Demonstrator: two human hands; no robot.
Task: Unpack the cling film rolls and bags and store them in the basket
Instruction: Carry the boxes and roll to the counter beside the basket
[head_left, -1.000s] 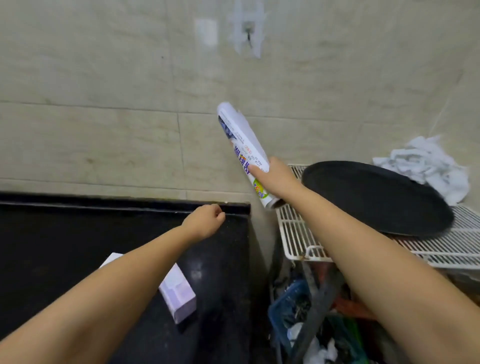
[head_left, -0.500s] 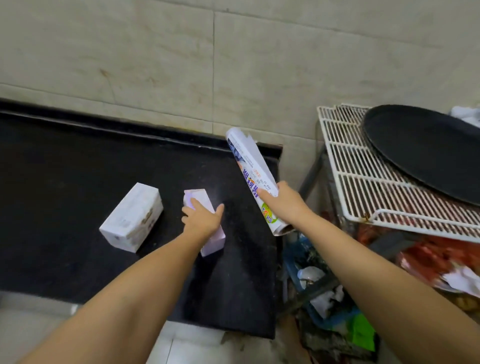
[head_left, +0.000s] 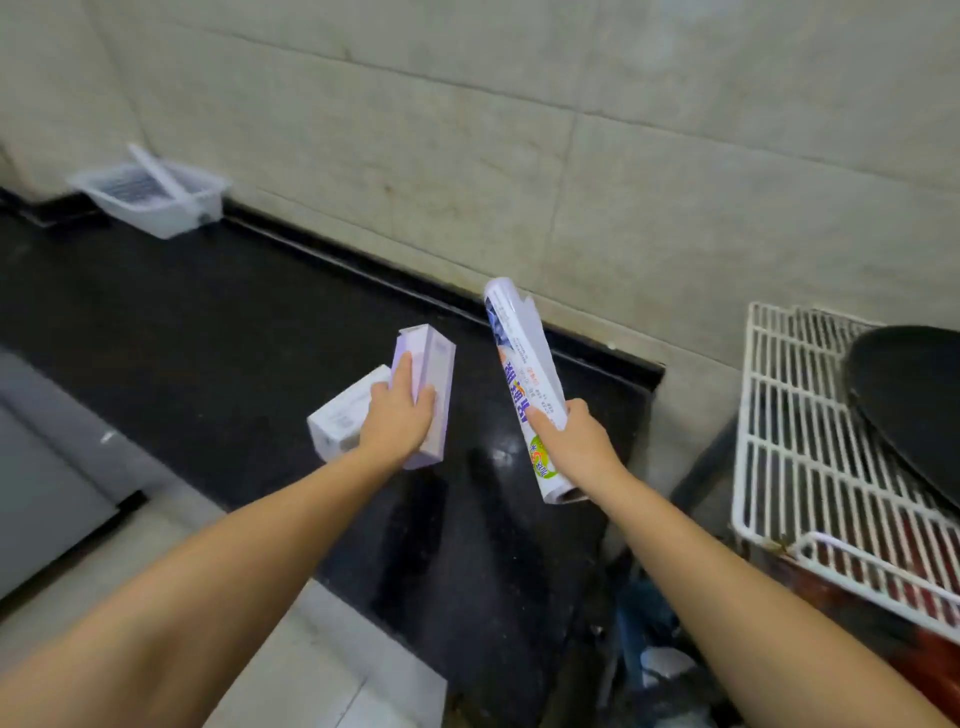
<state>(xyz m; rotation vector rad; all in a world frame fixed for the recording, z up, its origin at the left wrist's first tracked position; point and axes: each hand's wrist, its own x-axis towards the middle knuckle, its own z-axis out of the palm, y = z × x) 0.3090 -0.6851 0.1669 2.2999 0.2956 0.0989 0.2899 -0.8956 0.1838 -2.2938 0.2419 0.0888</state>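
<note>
My right hand (head_left: 574, 448) grips a white cling film roll (head_left: 522, 379) with blue print, held tilted upright over the right end of the black counter (head_left: 208, 332). My left hand (head_left: 397, 421) holds a pale purple box (head_left: 434, 374), lifted off the counter. A white box (head_left: 340, 418) lies on the counter just left of that hand, partly hidden behind it. A clear plastic basket (head_left: 156, 200) stands at the far left against the wall, with a white strip leaning in it.
A white wire rack (head_left: 810, 441) stands to the right of the counter, carrying a round black tray (head_left: 914, 395). Below the rack and between it and the counter lies clutter, blue and red. A tiled wall runs behind the counter. Pale floor shows at lower left.
My left hand has closed on the purple box and raised it from the counter. The view has swung left and down, bringing the basket into sight. The roll stays in my right hand.
</note>
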